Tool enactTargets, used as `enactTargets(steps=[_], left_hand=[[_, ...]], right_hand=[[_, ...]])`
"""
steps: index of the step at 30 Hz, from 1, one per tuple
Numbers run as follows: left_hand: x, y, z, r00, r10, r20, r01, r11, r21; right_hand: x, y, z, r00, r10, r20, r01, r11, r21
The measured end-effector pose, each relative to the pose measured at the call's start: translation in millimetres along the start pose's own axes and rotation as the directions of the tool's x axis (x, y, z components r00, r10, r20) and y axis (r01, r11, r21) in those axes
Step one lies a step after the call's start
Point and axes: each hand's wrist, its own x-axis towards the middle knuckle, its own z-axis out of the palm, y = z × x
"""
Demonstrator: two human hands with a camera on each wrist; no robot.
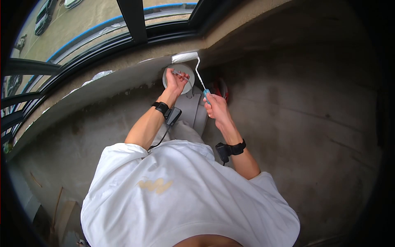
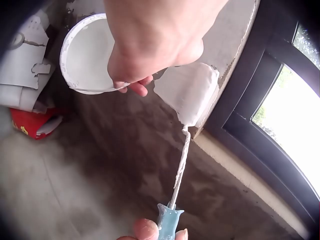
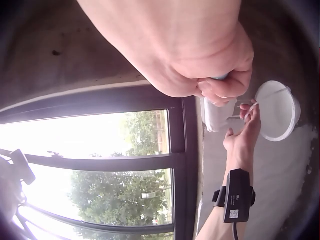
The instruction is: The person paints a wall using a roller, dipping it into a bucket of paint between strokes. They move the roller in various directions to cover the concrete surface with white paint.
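My right hand (image 1: 217, 108) grips the blue handle (image 2: 169, 220) of a paint roller (image 1: 185, 57). The roller's white, paint-covered sleeve (image 2: 204, 95) lies against the wall just below the window ledge, beside a fresh white patch (image 2: 172, 85). With curled fingers, my left hand (image 1: 175, 84) holds the wire handle of a white bucket (image 3: 277, 112) close to the wall, left of the roller's shaft. Pale paint shows inside the bucket. In the right wrist view, my right hand covers most of the roller's handle.
A dark window frame (image 1: 138, 20) runs above the rough ledge (image 1: 123, 57). Below it the grey wall (image 1: 123, 82) carries scattered white smears. A red shoe-like item (image 2: 37, 122) is on the floor near the bucket. Thin sticks (image 1: 57, 206) stand at lower left.
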Motion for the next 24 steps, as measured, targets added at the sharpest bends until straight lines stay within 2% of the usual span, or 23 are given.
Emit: enactTargets(steps=[15, 24], left_hand=[[-16, -9, -3, 0.999, 0.035, 0.015, -0.035, 0.999, -0.036], [-43, -16, 25, 0.999, 0.054, -0.001, -0.054, 0.996, -0.071]], right_hand=[[-9, -9, -18, 0.997, 0.039, 0.067, -0.039, 0.999, -0.001], [-17, -27, -27, 0.994, 0.053, 0.094, -0.052, 0.999, -0.009]])
